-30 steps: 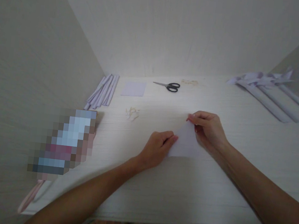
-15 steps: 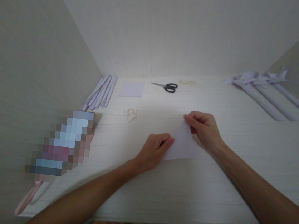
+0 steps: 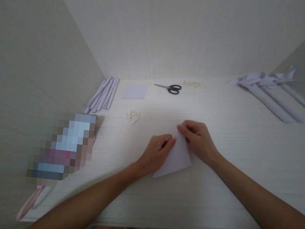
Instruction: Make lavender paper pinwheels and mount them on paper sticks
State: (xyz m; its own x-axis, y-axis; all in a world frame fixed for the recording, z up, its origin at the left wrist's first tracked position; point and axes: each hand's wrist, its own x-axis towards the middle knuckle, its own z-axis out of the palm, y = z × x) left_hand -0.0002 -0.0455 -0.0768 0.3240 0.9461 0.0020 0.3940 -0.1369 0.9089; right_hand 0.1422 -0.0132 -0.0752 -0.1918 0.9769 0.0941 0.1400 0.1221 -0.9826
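Between my hands is a pale lilac-white sheet of paper (image 3: 176,157), its lower edge slanting above the white table. My left hand (image 3: 157,152) pinches its left side, thumb against curled fingers. At the upper corner, the thumb and fingertips of my right hand (image 3: 197,140) are closed on the same sheet. Part of the paper is hidden behind both hands. Beyond them lie scissors (image 3: 172,88) with black handles, blades pointing left. A flat pale paper square (image 3: 134,91) rests to the left of the scissors.
Rolled paper tubes (image 3: 103,94) are stacked at the left wall. Longer paper rolls with frilled tops (image 3: 272,98) lie at the back right. Thin tan strands (image 3: 133,116) and another tan bunch (image 3: 191,83) are on the table (image 3: 228,196). A pixelated object (image 3: 69,145) stands at the left.
My right hand has moved left and slightly nearer to me, closer to my left hand. The paper has turned, and its lower edge now hangs lower and further left.
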